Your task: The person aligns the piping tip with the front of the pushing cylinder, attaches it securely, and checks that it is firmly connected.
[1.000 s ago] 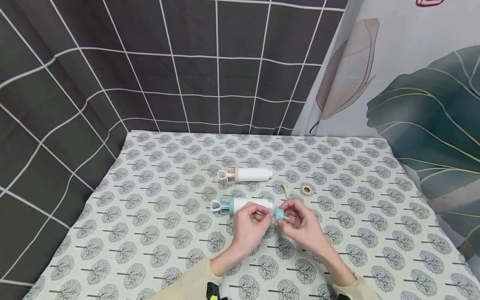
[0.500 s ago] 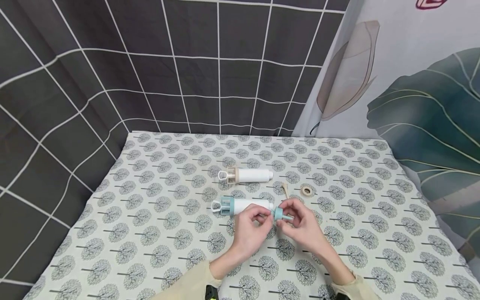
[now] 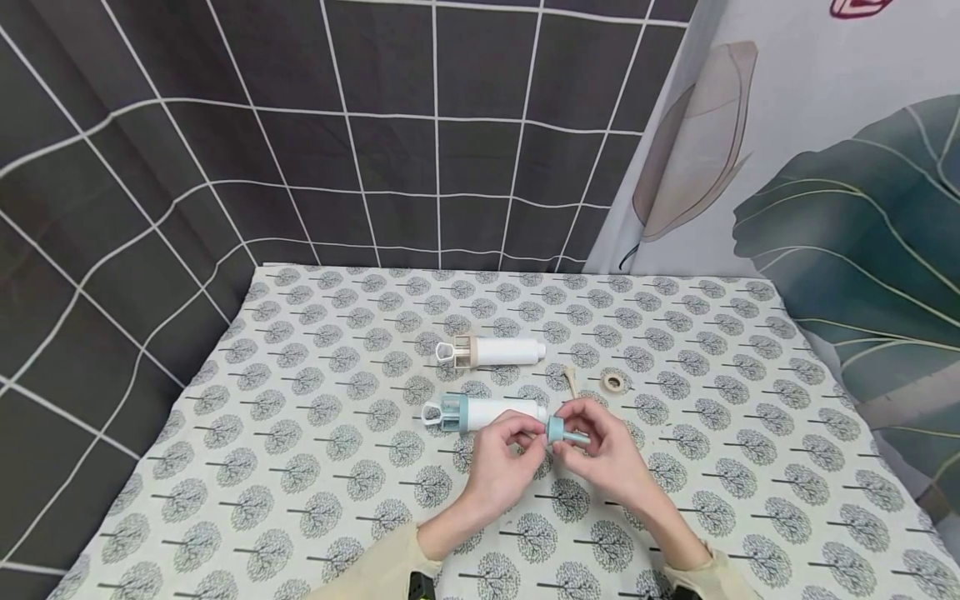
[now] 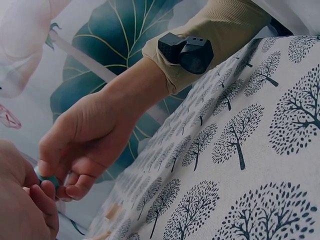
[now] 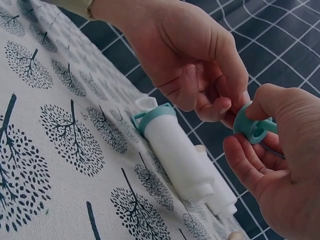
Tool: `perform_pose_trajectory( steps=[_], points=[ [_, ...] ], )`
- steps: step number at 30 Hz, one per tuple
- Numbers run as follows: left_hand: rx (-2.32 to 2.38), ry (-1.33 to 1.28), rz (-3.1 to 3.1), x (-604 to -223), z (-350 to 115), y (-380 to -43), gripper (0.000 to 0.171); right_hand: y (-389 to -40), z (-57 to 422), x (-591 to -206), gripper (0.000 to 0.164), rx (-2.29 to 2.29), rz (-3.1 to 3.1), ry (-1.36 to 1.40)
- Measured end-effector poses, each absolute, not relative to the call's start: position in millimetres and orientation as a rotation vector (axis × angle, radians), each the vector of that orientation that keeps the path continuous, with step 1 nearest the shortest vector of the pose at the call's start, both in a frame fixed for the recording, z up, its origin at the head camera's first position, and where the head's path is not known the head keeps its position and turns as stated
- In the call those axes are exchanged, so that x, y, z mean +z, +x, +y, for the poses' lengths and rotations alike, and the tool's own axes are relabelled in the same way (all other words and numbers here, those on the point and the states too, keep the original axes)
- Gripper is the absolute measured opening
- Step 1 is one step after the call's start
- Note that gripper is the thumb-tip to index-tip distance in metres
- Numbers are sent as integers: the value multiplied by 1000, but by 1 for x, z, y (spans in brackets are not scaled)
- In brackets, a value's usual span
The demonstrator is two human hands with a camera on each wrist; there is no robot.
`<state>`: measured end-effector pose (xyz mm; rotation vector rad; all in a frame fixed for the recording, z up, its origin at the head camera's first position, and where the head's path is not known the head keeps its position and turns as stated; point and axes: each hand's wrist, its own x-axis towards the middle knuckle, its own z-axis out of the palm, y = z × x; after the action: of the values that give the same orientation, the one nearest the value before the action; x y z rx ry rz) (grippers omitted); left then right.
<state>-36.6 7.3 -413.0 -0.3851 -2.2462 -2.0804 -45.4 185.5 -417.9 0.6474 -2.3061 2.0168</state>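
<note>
A small teal round cap with a narrow stem (image 3: 556, 429) is held between both hands above the table. My right hand (image 3: 609, 450) pinches it between thumb and fingers, the stem pointing right toward the palm. From the other side, the thumb and fingertips of my left hand (image 3: 504, 462) pinch at the cap's left edge. The right wrist view shows the teal cap (image 5: 248, 126) with a hole in its face; what the left fingertips grip there is partly hidden. Behind the left hand lies a white syringe-like tube with a teal collar (image 3: 487, 412).
A matching white tube with a beige collar (image 3: 502, 350) lies farther back. Right of it are a small beige stick-like piece (image 3: 572, 381) and a beige ring (image 3: 612, 381). A tree-print cloth (image 3: 315, 508) covers the table; a dark grid curtain (image 3: 390, 150) hangs behind.
The teal cap has shifted slightly left, and more of its stem shows between the right fingers. Both hands stay nearly in place; the tubes and beige pieces have not moved.
</note>
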Motion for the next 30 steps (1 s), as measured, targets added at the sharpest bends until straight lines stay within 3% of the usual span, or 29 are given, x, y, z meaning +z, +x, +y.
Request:
perform_pose_trajectory(
  steps=[30],
  points=[
    [-2124, -492, -2300, -410, 5, -36, 23, -45, 184, -417, 36, 1991, -2360, 566]
  ],
)
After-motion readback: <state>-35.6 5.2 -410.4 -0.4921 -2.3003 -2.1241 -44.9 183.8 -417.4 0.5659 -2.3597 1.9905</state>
